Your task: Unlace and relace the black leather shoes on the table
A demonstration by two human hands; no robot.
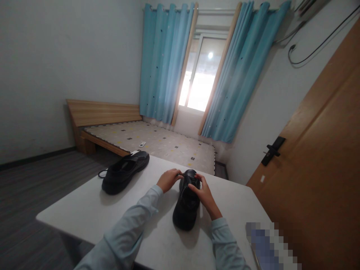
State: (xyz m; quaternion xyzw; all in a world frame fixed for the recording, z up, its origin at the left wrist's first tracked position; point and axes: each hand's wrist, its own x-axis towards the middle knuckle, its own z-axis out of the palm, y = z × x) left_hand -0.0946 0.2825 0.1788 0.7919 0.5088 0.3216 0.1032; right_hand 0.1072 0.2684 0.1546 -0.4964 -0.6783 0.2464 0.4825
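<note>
A black shoe [186, 204] sits on the white counter [157, 240], and everything here is told from that shoe. Its heel end points at the person and its far end points away. The right hand [204, 197] lies on the right side of the shoe, fingers curled over its top. The left hand [168, 180] is at the far left of the shoe, and its fingers pinch a thin black lace [180, 174] there. Light blue sleeves cover both arms. Left of the shoe and farther back, a second black shoe [123, 171] lies on the counter, well apart from it. Beyond the shoe is a low bed [157, 142], and behind that hang blue curtains [165, 63] by a bright window [201, 75].
</note>
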